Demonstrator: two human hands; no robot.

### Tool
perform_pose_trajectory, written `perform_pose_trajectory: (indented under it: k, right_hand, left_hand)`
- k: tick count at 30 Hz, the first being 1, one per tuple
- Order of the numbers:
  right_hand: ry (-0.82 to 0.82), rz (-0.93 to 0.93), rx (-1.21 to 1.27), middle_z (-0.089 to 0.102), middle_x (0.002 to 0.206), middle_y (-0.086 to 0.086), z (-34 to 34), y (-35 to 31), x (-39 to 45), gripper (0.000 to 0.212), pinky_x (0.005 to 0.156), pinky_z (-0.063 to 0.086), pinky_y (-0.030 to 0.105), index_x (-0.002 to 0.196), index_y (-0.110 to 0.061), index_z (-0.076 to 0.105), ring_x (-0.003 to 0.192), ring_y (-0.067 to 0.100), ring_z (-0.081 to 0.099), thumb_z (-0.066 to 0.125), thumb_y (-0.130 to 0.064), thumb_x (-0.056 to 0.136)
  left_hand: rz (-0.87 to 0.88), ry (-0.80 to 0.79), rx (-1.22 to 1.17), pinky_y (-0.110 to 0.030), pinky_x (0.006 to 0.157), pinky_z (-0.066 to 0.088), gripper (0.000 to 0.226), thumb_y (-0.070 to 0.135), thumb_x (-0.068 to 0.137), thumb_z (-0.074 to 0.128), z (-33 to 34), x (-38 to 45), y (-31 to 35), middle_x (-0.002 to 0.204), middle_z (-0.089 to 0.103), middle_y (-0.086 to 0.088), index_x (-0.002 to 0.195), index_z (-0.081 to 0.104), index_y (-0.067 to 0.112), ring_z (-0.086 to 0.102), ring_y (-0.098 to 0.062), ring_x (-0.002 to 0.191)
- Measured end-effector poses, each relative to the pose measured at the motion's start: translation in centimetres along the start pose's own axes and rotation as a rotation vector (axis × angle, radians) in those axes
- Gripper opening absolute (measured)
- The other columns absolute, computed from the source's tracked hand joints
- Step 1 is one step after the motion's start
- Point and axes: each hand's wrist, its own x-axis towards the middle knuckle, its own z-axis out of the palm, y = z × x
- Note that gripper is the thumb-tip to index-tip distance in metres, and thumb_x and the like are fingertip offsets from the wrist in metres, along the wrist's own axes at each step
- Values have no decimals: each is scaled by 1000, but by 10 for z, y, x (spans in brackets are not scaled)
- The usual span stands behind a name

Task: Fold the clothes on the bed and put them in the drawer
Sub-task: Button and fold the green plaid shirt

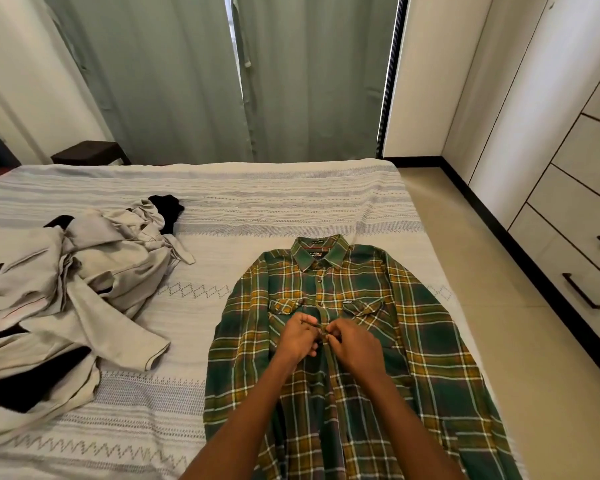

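green plaid shirt (354,341) flat, collar away — hands (326,336) pinching placket

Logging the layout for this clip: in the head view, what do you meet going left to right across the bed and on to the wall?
Heap of grey and black clothes → left hand → right hand, both pinching the front placket of the green plaid shirt → bare floor strip → white drawers with dark handles.

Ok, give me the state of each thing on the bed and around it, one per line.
plaid shirt: flat, face up, collar away.
left hand: pinching the shirt's placket.
right hand: pinching the placket too.
grey clothes: crumpled heap, unfolded.
drawers: closed.
curtains: drawn, a slit open.
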Motion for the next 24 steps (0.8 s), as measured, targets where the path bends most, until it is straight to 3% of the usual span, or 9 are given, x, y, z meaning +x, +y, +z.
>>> perform_pose_trajectory:
  k: [5, 10, 15, 17, 20, 24]
  right_hand:
    - [-16, -106, -44, 65, 117, -13, 5, 4, 1, 24, 81, 51, 32, 120, -36, 62, 105, 12, 62, 52, -41, 99]
    - [10, -113, -54, 67, 118, -11, 3, 9, 1, 28, 84, 51, 32, 121, -33, 65, 108, 13, 60, 46, -42, 102]
    - [-15, -17, 54, 62, 119, -9, -3, 2, -15, 23, 87, 48, 34, 121, -32, 61, 114, 15, 55, 53, -33, 99]
    - [7, 27, 61, 62, 112, -11, -4, 2, -28, 13, 82, 47, 33, 109, -34, 63, 109, 14, 57, 56, -35, 97]
    - [-31, 94, 31, 62, 110, -11, -2, 2, -51, 16, 81, 49, 33, 102, -33, 61, 105, 14, 58, 63, -45, 92]
    - [-111, 140, -90, 62, 118, -4, 3, 2, -74, 33, 89, 50, 37, 107, -30, 63, 112, 19, 59, 63, -56, 88]
  left_hand:
    - [117, 4, 211, -27, 49, 49, 14, 17, 98, 58, -2, 1, -2, 93, 66, -10, 109, 49, 20, 60, -17, 68]
    - [91, 111, 240, -26, 44, 50, 11, 14, 99, 56, 6, -8, -2, 89, 65, -8, 106, 49, 18, 60, -17, 61]
    - [175, 219, 346, -24, 40, 46, 3, 21, 101, 53, 5, -26, -10, 89, 66, -7, 100, 54, 19, 59, -16, 51]
    - [207, 185, 410, -26, 47, 49, 7, 24, 100, 55, 2, -35, -14, 88, 68, -5, 96, 60, 21, 64, -19, 63]
    - [264, 30, 623, -30, 76, 54, 13, 25, 97, 59, -1, -47, -25, 99, 73, -4, 99, 71, 19, 66, -18, 86]
    - [330, -3, 872, -36, 84, 54, 19, 34, 95, 61, 1, -66, -43, 109, 70, -1, 108, 69, 22, 65, -20, 97]
